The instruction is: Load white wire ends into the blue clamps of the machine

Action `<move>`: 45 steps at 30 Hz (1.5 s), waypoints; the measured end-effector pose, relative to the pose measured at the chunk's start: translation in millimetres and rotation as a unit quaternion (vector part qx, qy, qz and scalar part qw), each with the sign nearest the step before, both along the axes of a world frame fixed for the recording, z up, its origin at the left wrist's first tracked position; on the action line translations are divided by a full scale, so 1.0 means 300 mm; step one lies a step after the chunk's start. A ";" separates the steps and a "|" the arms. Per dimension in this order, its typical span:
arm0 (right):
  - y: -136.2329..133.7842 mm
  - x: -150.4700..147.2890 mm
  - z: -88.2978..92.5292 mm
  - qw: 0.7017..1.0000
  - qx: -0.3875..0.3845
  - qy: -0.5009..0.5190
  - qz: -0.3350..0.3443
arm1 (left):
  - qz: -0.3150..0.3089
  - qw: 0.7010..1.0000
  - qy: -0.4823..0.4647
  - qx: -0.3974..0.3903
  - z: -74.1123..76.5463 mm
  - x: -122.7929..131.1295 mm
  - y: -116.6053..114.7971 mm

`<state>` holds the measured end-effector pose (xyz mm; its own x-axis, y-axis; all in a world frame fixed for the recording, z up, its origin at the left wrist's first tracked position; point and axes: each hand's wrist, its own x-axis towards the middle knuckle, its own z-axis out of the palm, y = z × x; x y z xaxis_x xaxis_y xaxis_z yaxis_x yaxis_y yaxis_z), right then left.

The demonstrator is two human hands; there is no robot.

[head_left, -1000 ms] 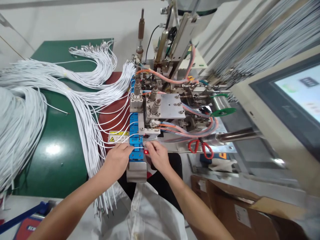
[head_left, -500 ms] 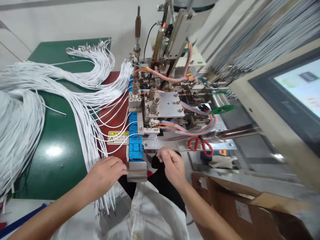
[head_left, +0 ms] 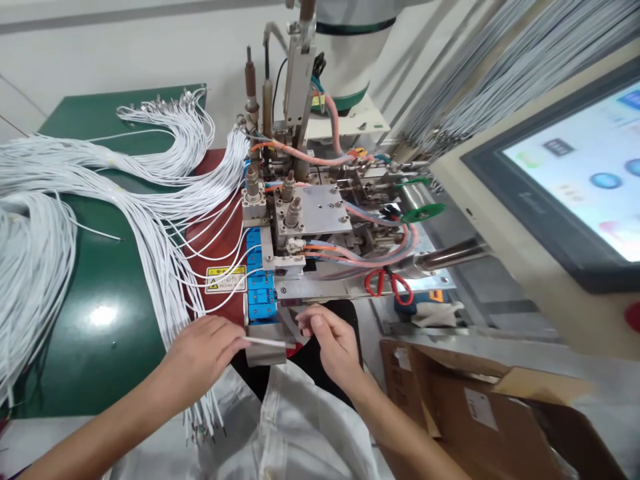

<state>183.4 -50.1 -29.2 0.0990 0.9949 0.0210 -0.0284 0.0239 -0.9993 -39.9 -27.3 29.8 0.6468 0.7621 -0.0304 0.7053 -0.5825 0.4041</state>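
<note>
My left hand (head_left: 207, 350) pinches a white wire (head_left: 264, 342), whose short end points right across the bent metal plate (head_left: 259, 357) at the machine's near end. Right of that plate is my right hand (head_left: 330, 341), its fingers curled together and thumb on top. Whatever its fingertips hold, if anything, I cannot make out. Just beyond the plate runs a row of blue clamp blocks (head_left: 263, 311), with single white wires leading into some of them. A thick bundle of white wires (head_left: 150, 260) lies beside and under my left hand.
Behind the blocks stands the machine (head_left: 315, 213) with air hoses. Red-handled scissors (head_left: 389, 285) lie on its base. A touchscreen (head_left: 575, 173) juts in at right, above a cardboard box (head_left: 480, 407). More white wires (head_left: 35, 287) cover the green table (head_left: 100, 347).
A white wire end now shows between my left fingers. My right hand has shifted slightly left. The whole view has swung a little, bringing more of the touchscreen in.
</note>
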 end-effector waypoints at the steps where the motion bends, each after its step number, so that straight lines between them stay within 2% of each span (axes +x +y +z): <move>1: -0.002 -0.009 0.007 1.000 0.008 0.007 0.009 | 0.042 0.998 -0.044 0.013 -0.010 0.021 0.001; 3: 0.000 -0.024 0.026 1.000 0.020 0.006 0.009 | 0.095 0.989 -0.109 0.032 -0.029 0.067 0.001; 6: 0.023 -0.030 0.064 0.998 0.043 -0.049 -0.008 | 0.100 0.979 -0.177 0.034 -0.043 0.133 -0.006; 8: 0.042 -0.029 0.089 0.993 0.068 -0.096 0.015 | 0.105 0.971 -0.213 0.003 -0.043 0.167 -0.008; 11: 0.058 -0.035 0.105 0.989 0.077 -0.122 0.039 | 0.151 0.955 -0.249 -0.056 -0.037 0.198 -0.002; 16: 0.044 -0.074 0.076 0.997 0.050 -0.048 -0.033 | 0.227 0.924 -0.285 -0.118 -0.043 0.207 0.007; 20: 0.044 -0.090 0.071 0.995 0.054 -0.067 -0.046 | 0.246 0.910 -0.300 -0.148 -0.057 0.202 0.004; 26: 0.054 -0.096 0.088 0.990 0.067 -0.109 -0.056 | 0.237 0.911 -0.298 -0.155 -0.067 0.199 -0.002; 31: 0.044 -0.134 0.062 0.989 0.046 -0.098 -0.103 | 0.284 0.898 -0.313 -0.118 -0.094 0.216 -0.021; 34: 0.046 -0.148 0.056 0.982 0.085 -0.118 -0.117 | 0.312 0.886 -0.324 -0.115 -0.112 0.224 -0.031; 38: 0.065 -0.120 0.071 0.974 0.150 -0.161 -0.056 | 0.295 0.897 -0.307 -0.116 -0.108 0.213 -0.025; 42: 0.092 -0.052 0.101 0.977 0.106 -0.175 0.067 | 0.224 0.931 -0.261 -0.124 -0.064 0.181 0.004; 45: 0.107 -0.014 0.123 0.956 0.097 -0.204 0.189 | 0.139 0.955 -0.198 -0.171 -0.027 0.155 0.026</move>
